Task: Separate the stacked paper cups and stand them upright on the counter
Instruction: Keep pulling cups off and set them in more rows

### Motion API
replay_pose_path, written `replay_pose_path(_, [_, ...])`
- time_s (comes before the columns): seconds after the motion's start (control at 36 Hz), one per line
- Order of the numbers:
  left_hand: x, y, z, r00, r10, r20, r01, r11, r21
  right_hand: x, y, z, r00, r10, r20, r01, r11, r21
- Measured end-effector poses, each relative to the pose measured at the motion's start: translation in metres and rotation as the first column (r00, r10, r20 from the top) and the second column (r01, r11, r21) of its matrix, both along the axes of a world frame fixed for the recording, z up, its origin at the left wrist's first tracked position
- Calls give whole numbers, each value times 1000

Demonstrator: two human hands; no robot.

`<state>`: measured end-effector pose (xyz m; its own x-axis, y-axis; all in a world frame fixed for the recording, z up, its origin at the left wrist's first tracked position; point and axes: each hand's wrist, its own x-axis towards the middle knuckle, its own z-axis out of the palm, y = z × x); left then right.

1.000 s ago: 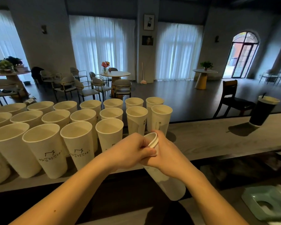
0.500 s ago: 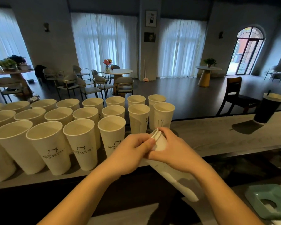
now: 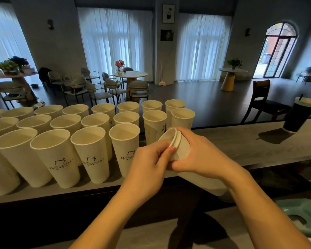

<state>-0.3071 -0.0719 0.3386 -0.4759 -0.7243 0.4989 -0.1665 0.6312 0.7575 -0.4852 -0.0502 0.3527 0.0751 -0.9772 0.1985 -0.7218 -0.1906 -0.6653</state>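
Observation:
A short stack of white paper cups (image 3: 182,149) lies tilted in front of me, rims pointing up and left, its lower end reaching below the counter edge. My right hand (image 3: 201,155) grips the stack around its upper part. My left hand (image 3: 151,159) pinches the rim of the top cup with thumb and fingers. Several separated white cups (image 3: 124,148) stand upright in rows on the grey counter (image 3: 241,146), filling its left half.
A dark cup with a white lid and straw (image 3: 298,115) stands at the counter's right end. A teal tray (image 3: 302,216) lies on the lower surface at bottom right. Beyond the counter is a room with chairs and tables.
The stack has tilted further, its rims turning more to the left. Both hands have kept their hold near the rims and shifted slightly right.

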Motion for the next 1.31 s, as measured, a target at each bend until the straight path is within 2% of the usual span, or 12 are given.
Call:
replay_pose_path(0.11, [-7, -1, 5, 999, 4, 35, -4, 1000, 9, 2, 1, -1, 998, -54, 11, 54, 998, -20])
replay_pose_path(0.22, [-9, -20, 29, 980, -146, 138, 99, 949, 298, 5, -7, 0, 989, -140, -41, 137, 988, -72])
replay_pose_path(0.28, [-7, -24, 38, 956, -192, 222, 111, 936, 334, 7, -11, -2, 989, -140, -46, 137, 988, -67])
replay_pose_path(0.36, [8, -25, 55, 981, -21, 191, -23, 974, 224, 2, -13, -6, 987, -152, -53, 148, 986, -78])
replay_pose_path(0.44, [38, -37, 79, 955, 289, -66, -279, 952, 123, -16, -10, -14, 967, -241, -84, 232, 967, -108])
replay_pose_path(0.5, [47, -43, 87, 950, 311, -15, -312, 950, -3, -24, -10, -20, 962, -267, -57, 261, 961, -94])
replay_pose_path(0.56, [42, -45, 83, 937, 325, 124, -302, 937, -174, -26, -13, -21, 963, -266, -43, 263, 963, -67])
replay_pose_path(0.72, [30, -50, 68, 881, 401, 252, -271, 863, -427, -38, -15, -24, 901, -433, 15, 433, 898, -83])
replay_pose_path(0.86, [-2, -47, 44, 784, 366, 502, -122, 883, -454, -43, -18, -27, 843, -488, 226, 516, 853, -82])
replay_pose_path(0.97, [-20, -54, 21, 750, 382, 540, -13, 825, -566, -41, -20, -32, 809, -425, 407, 490, 870, -65])
replay_pose_path(1.14, [-28, -68, -2, 660, 441, 608, 55, 779, -625, -34, -33, -41, 816, -323, 480, 387, 921, -37])
replay_pose_path(1.31, [-26, -73, -4, 655, 448, 608, 50, 778, -627, -35, -43, -52, 774, -331, 540, 434, 898, -71])
